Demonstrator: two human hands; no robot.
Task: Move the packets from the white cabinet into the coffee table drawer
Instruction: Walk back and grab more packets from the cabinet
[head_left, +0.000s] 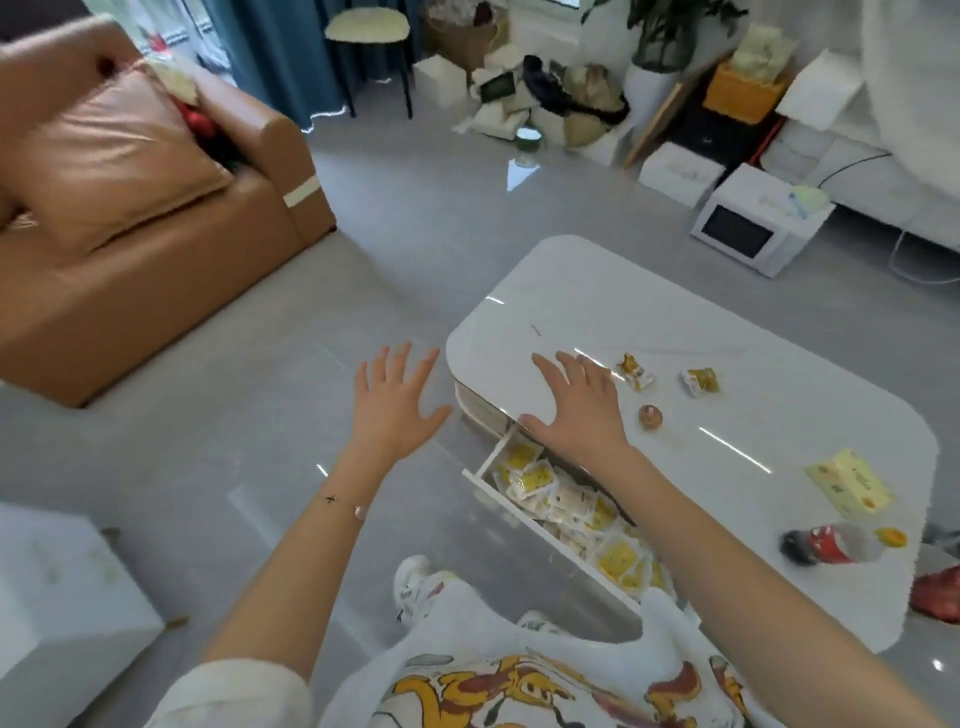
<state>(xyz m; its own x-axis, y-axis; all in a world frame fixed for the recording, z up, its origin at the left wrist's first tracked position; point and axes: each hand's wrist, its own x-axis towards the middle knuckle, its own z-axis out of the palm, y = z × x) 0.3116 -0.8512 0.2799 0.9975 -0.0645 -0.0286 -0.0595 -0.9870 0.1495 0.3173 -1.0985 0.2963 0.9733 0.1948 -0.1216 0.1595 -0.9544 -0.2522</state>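
— Grey glossy floor (415, 218) all round, a tan leather sofa (156, 270) off to the left, and the white coffee table's tabletop (623, 312) ran across the right. Where were the hands?
— Both up and out front! The left hand (395, 410) hung over bare floor, fingers fanned wide, grip open, nothing in it.
— And the right hand (579, 410)?
— Spread over the tabletop's near corner, grip open as well, holding nothing. Whether the palm touched the surface, I couldn't tell.
— Packets?
— Right below that wrist! The drawer (524, 517) stood pulled out from under the tabletop, and the yellow-and-white packets (571, 514) lay heaped inside it.
— Anything on top?
— A crumpled yellow wrapper (635, 371) lay just beside the right fingertips, a second wrapper (701, 382) near that, and a small round brown thing (650, 417) sat closer to the edge. Farther right lay a yellow tissue pack (849, 486) and a red-labelled bottle (831, 543) on its side.
— Background?
— A white microwave (753, 228) sat on the floor past the table.
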